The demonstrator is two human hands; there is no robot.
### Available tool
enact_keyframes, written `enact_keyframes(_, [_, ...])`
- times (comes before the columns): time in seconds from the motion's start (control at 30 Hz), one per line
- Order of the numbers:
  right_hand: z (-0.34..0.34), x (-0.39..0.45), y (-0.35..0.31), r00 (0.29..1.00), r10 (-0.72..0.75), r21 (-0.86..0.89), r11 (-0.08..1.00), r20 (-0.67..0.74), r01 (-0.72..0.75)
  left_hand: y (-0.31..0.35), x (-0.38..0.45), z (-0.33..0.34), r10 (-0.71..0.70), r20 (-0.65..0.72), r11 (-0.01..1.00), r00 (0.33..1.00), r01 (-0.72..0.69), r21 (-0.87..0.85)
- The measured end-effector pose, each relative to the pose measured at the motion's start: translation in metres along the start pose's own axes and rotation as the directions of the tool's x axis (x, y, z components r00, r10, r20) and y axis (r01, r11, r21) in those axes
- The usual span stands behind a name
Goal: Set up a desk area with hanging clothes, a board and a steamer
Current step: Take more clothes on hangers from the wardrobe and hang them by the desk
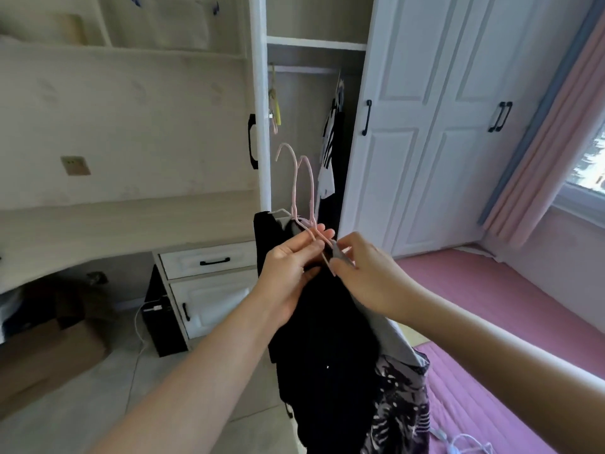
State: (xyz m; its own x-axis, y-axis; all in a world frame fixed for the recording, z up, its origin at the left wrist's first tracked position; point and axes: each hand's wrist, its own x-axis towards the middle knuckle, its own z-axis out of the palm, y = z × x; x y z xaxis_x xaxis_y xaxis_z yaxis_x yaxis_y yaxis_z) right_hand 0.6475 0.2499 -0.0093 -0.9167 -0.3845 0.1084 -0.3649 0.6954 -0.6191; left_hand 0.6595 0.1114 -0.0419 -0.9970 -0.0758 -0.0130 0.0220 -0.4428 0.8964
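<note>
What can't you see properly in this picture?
Head view:
- Lower end of the black garment: cut off by the bottom edge.
- Pink hangers: their shoulders are hidden by the left hand, the right hand and the cloth.
- Cardboard box: partly hidden under the desk.

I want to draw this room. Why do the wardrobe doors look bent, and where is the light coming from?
Head view: the wide-angle lens bows the wardrobe doors outward; daylight enters from the window at right, brightening the right hand and arm; the far shelves look soft and hazy.
</note>
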Motion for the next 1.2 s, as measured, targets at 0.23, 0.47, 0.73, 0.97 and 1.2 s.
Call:
enact_keyframes(0.23, [0.015, -0.014, -0.015, 0.974, -0.147, 0.080, 0.984, -0.172, 0.162, 0.013, -0.041, -0.003, 0.139, -0.074, 0.981, 0.988, -0.127, 0.148])
enact_keyframes(0.47, [0.029, -0.005, -0.048, 0.969, -0.219, 0.275, 0.931, -0.110, 0.242, 0.038, -0.069, -0.028, 0.285, -0.123, 0.913, 0.951, -0.230, 0.337])
enact_keyframes(0.73, [0.072, -0.003, -0.110, 0.900, -0.435, 0.382, 0.837, 0.029, 0.392, 0.072, -0.118, -0.087, 0.539, -0.121, 0.622, 0.834, -0.297, 0.725])
enact_keyframes(0.97, [0.133, -0.005, -0.182, 0.831, -0.511, 0.441, 0.812, 0.219, 0.383, 0.094, -0.170, -0.166, 0.597, -0.282, 0.518, 0.751, -0.093, 0.850])
enact_keyframes(1.2, [0.195, -0.012, -0.246, 0.816, -0.516, 0.476, 0.804, 0.261, 0.356, 0.113, -0.221, -0.233, 0.705, -0.220, 0.221, 0.674, 0.086, 0.971])
